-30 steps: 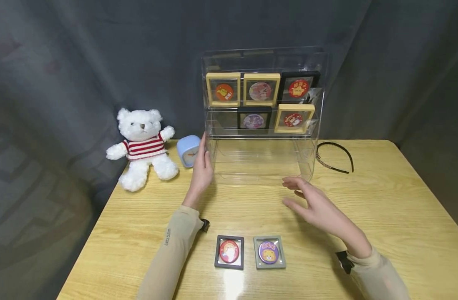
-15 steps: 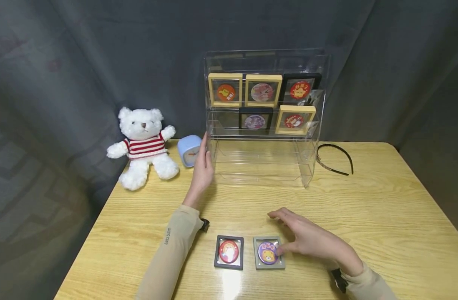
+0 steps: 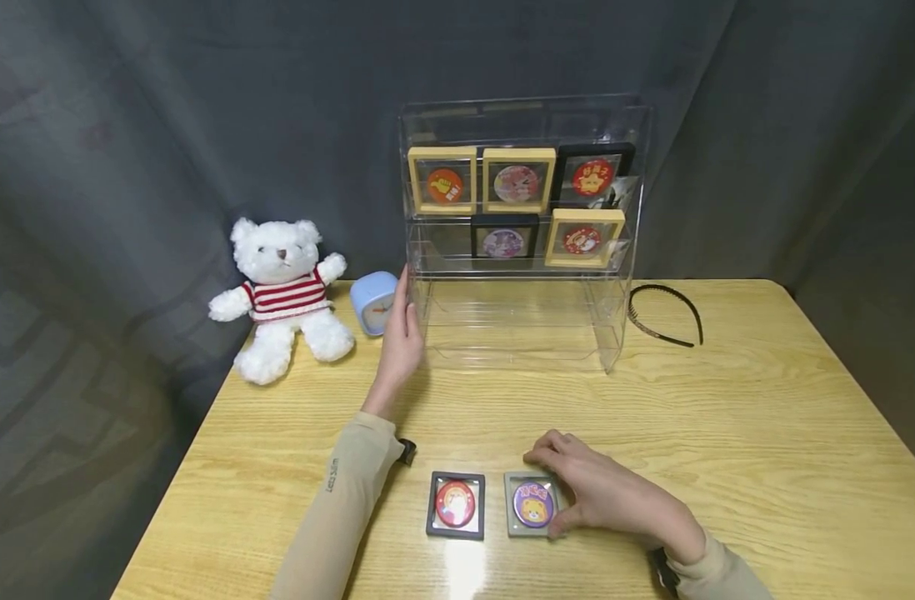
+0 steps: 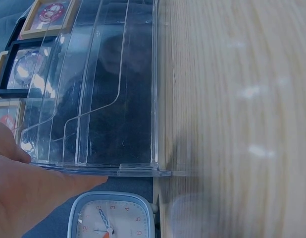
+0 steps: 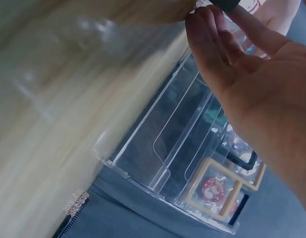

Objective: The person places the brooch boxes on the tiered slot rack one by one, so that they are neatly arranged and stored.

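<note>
My left hand point(image 3: 401, 342) rests with straight fingers along the left side of a clear acrylic display stand point(image 3: 513, 312). In the left wrist view, a finger lies against the outside of its side panel and the thumb is at its front. On the table, my right hand point(image 3: 607, 496) pinches a grey square frame point(image 3: 513, 523) by its right part, thumb at the near corner and fingers at the far edge. That frame lies flat and holds a purple bear badge point(image 3: 533, 505). To its left lies a dark frame point(image 3: 432, 521) with a red badge point(image 3: 455, 503).
Several framed badges stand on the upper tiers, among them a yellow frame point(image 3: 585, 214) and a black frame point(image 3: 505, 219). A white teddy bear point(image 3: 280, 258) and a blue clock point(image 3: 372, 302) are left of the stand; a black headband point(image 3: 675, 292) lies to the right.
My right hand has come down and left from near the stand's front right corner to the grey frame, and its fingers have drawn in around it. The left hand stays at the stand.
</note>
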`<state>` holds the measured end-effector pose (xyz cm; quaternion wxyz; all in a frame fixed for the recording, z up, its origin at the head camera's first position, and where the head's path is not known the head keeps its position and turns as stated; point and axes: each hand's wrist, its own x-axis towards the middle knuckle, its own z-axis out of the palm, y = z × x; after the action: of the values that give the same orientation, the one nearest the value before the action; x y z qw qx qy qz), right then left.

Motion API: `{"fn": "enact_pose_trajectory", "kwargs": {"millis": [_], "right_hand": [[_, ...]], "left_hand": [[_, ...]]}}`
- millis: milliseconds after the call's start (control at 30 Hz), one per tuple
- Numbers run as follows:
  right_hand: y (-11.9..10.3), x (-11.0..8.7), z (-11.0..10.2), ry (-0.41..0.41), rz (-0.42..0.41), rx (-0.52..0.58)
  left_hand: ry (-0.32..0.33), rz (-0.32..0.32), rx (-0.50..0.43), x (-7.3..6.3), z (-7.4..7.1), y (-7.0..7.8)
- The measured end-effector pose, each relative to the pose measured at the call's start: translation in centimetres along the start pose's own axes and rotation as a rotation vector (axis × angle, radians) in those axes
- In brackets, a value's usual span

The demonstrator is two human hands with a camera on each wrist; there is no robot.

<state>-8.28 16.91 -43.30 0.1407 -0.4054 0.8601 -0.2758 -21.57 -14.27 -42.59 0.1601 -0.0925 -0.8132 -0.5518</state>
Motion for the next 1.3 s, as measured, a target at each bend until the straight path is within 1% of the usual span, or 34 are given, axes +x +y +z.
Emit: {"fn": "enact_pose_trajectory", "kwargs": {"millis": [133, 300, 400, 567, 667, 800, 1167, 1300], "right_hand": [[-0.2, -0.2, 0.2, -0.010, -0.011, -0.023], [-0.4, -0.3, 0.5, -0.003, -0.028, -0.058], [-0.5, -0.4, 0.5, -0.002, 0.000, -0.048], [-0.6, -0.3, 0.3, 0.032, 0.033, -0.059], [-0.6, -0.1, 0.1, 0.070, 0.028, -0.062], [-0.3, 0.2, -0.2, 0.105, 0.029, -0.022], [0.4, 1.0, -1.0, 0.205, 0.074, 0.131], [0.4, 1.2, -1.6, 0.251, 0.106, 0.170]], "left_hand": [[0.006, 0.011, -0.003, -0.1, 0.0, 0.1], [0.014, 0.022, 0.005, -0.1, 0.0, 0.0], [0.015, 0.022, 0.009, -0.1, 0.0, 0.0], [0.009, 0.015, 0.004, -0.1, 0.1, 0.0], [0.007, 0.004, 0.002, -0.1, 0.1, 0.0], [0.005, -0.005, 0.002, -0.1, 0.0, 0.1], [0.018, 0.022, 0.001, -0.2, 0.0, 0.0], [0.023, 0.031, 0.003, -0.1, 0.0, -0.1]]}}
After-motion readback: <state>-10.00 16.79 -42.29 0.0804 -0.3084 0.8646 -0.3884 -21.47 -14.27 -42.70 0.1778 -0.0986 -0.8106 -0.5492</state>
